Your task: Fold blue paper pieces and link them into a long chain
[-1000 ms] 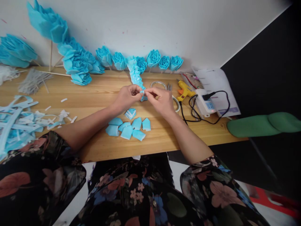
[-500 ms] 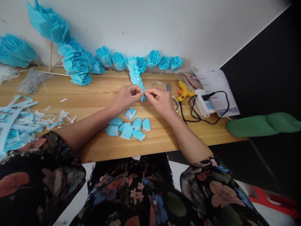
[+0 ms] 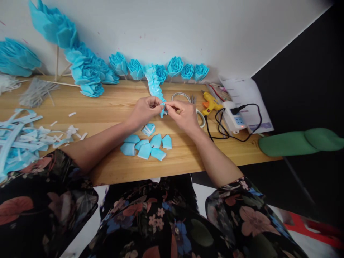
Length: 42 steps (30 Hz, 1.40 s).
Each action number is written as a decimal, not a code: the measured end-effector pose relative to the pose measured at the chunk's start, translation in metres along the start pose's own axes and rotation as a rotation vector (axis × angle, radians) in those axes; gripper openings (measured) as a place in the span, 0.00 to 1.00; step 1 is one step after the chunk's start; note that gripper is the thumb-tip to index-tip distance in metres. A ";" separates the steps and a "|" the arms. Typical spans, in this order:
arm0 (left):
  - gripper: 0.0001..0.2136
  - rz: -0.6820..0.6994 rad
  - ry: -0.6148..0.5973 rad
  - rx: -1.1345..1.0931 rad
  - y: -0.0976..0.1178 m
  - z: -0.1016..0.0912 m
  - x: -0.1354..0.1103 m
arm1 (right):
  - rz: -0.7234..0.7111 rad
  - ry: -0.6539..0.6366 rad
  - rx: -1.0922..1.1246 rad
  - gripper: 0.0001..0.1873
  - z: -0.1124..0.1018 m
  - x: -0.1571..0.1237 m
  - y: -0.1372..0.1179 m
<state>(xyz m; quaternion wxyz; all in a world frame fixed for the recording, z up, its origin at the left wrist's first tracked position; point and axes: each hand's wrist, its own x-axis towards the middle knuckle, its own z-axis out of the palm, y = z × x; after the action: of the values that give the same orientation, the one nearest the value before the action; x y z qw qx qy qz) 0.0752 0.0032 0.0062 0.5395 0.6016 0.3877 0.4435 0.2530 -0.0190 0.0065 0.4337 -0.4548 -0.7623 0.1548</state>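
My left hand (image 3: 147,111) and my right hand (image 3: 183,114) meet fingertip to fingertip above the wooden table. Between them they pinch a small blue petal piece (image 3: 162,111), mostly covered by the fingers. Just beyond it a row of overlapping blue petals (image 3: 154,86) runs back towards the wall. Nearer my body lie several loose blue petal pieces (image 3: 145,150) with pale edges. A separate blue piece with white strips (image 3: 148,129) rests close below my left hand.
Blue flowers (image 3: 175,66) on sticks line the wall, with bigger ones (image 3: 88,71) at left. Blue and white scraps (image 3: 18,139) pile up at left. To the right are tape rolls (image 3: 200,119), a yellow glue gun (image 3: 211,103), a power strip (image 3: 234,118) with black cord, and a green object (image 3: 298,142).
The petal piece between my fingertips has turned a little and shows more blue below the fingers. Both hands stay almost in place.
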 end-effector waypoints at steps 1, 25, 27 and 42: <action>0.05 -0.002 -0.001 -0.007 0.001 0.000 0.000 | 0.003 0.002 0.003 0.12 0.000 0.000 0.000; 0.06 0.006 -0.025 -0.054 0.004 -0.003 0.001 | 0.191 0.100 0.112 0.10 0.001 0.004 0.005; 0.06 0.002 0.000 -0.063 0.004 -0.004 0.001 | 0.199 0.112 0.141 0.10 0.001 0.004 0.007; 0.06 -0.084 0.074 -0.305 -0.007 -0.012 0.013 | 0.093 0.448 0.124 0.23 -0.023 0.027 0.016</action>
<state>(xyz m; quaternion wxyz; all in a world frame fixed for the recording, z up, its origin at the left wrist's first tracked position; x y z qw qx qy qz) 0.0678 0.0201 0.0010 0.6280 0.4794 0.3601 0.4961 0.2741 0.0083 0.0239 0.6114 -0.4851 -0.6143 0.1164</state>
